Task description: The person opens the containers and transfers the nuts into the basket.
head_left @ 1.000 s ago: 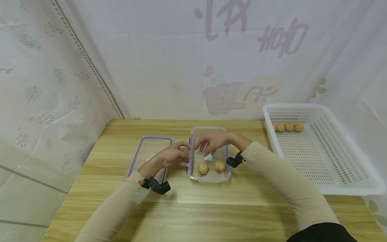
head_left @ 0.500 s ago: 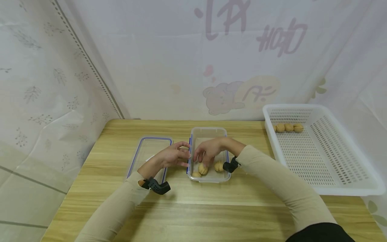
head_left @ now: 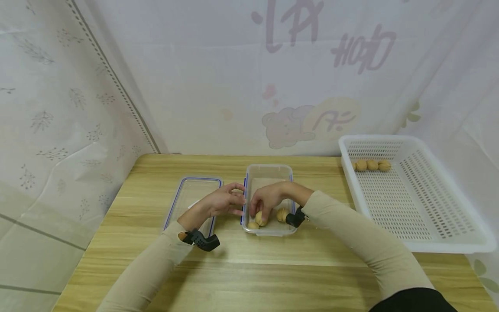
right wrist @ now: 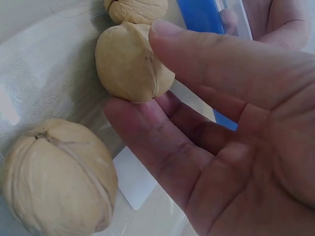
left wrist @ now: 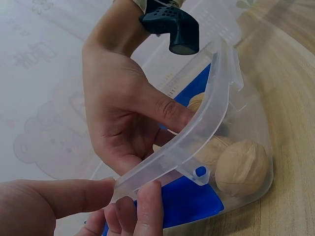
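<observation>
A clear plastic container (head_left: 270,232) with blue side latches stands uncovered on the table, several walnuts at its near end. My right hand (head_left: 270,197) reaches inside and pinches one walnut (right wrist: 129,66) between thumb and fingers. Another walnut (right wrist: 138,11) touches it at the near left corner, and a third walnut (right wrist: 59,177) lies apart to the right. On the container's left side, my left hand (head_left: 221,201) holds the wall, its thumb at the rim and fingers outside by the blue latch (left wrist: 189,204).
The clear lid (head_left: 191,190) with a blue seal lies left of the container, partly beneath the left hand. A white perforated basket (head_left: 352,184) stands at the right, with several walnuts (head_left: 372,165) in its far left corner. A patterned curtain hangs behind the table.
My right hand has moved lower and nearer inside the container, from above it down to the walnut, which it now grips. My left hand stays at the container's side.
</observation>
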`<action>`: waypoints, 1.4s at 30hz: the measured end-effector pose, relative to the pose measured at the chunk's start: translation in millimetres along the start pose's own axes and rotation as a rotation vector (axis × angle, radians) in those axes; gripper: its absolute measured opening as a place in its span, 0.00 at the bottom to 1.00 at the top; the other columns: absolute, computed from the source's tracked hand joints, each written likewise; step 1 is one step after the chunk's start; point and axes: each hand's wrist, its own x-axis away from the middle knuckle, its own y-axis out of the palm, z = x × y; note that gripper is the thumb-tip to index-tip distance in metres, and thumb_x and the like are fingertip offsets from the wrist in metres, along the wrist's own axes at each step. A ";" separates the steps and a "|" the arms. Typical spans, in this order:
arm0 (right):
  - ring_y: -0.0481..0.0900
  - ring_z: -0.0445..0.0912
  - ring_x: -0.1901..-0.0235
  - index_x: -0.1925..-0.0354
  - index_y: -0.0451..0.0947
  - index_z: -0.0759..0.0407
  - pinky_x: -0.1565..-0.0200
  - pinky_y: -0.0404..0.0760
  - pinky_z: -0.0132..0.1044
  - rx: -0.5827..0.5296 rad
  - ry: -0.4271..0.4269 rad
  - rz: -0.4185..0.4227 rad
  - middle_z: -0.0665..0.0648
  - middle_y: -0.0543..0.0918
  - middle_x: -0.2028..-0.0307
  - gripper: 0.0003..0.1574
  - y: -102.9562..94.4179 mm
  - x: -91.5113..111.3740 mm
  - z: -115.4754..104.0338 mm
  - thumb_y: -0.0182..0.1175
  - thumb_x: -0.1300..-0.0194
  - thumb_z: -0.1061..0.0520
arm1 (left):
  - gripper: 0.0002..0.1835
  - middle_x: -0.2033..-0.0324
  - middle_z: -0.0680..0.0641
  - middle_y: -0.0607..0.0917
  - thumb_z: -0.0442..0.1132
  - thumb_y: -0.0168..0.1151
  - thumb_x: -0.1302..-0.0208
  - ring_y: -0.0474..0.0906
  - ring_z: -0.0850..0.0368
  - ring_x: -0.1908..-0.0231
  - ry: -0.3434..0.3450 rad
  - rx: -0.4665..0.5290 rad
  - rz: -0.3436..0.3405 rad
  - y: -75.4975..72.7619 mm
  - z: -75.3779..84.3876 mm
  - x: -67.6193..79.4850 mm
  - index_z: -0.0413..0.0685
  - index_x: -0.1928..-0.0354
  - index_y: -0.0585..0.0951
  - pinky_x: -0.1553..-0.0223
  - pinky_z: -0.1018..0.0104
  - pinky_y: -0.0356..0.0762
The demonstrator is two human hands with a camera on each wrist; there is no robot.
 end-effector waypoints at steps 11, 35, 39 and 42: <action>0.78 0.36 0.61 0.51 0.86 0.64 0.56 0.82 0.26 -0.011 0.009 0.030 0.49 0.87 0.60 0.19 2.8 -0.3 1.4 0.72 0.42 0.69 | 0.28 0.66 0.49 0.77 0.23 0.52 0.28 0.77 0.57 0.63 0.000 0.001 -0.001 0.6 0.5 0.2 0.31 0.31 0.56 0.59 0.61 0.88; 0.82 0.41 0.64 0.45 0.81 0.68 0.58 0.86 0.36 -0.124 -0.069 0.222 0.52 0.86 0.61 0.22 -2.7 16.5 11.6 0.65 0.39 0.69 | 0.25 0.66 0.50 0.78 0.23 0.52 0.28 0.77 0.57 0.62 0.006 0.025 -0.018 -0.7 -2.0 -0.9 0.34 0.34 0.58 0.58 0.60 0.88; 0.80 0.40 0.60 0.45 0.81 0.69 0.55 0.84 0.31 -0.120 -0.100 0.250 0.53 0.85 0.57 0.24 -3.3 20.6 16.0 0.64 0.41 0.69 | 0.25 0.66 0.50 0.77 0.24 0.52 0.28 0.76 0.57 0.62 0.009 0.017 -0.013 -0.9 -2.4 -1.1 0.35 0.34 0.59 0.57 0.59 0.88; 0.81 0.42 0.57 0.44 0.80 0.69 0.53 0.84 0.33 -0.141 -0.107 0.267 0.55 0.84 0.54 0.23 -3.9 25.8 17.3 0.65 0.40 0.68 | 0.25 0.66 0.50 0.77 0.24 0.52 0.28 0.75 0.57 0.62 0.007 0.014 -0.009 -0.7 -2.4 -1.2 0.34 0.33 0.58 0.56 0.59 0.88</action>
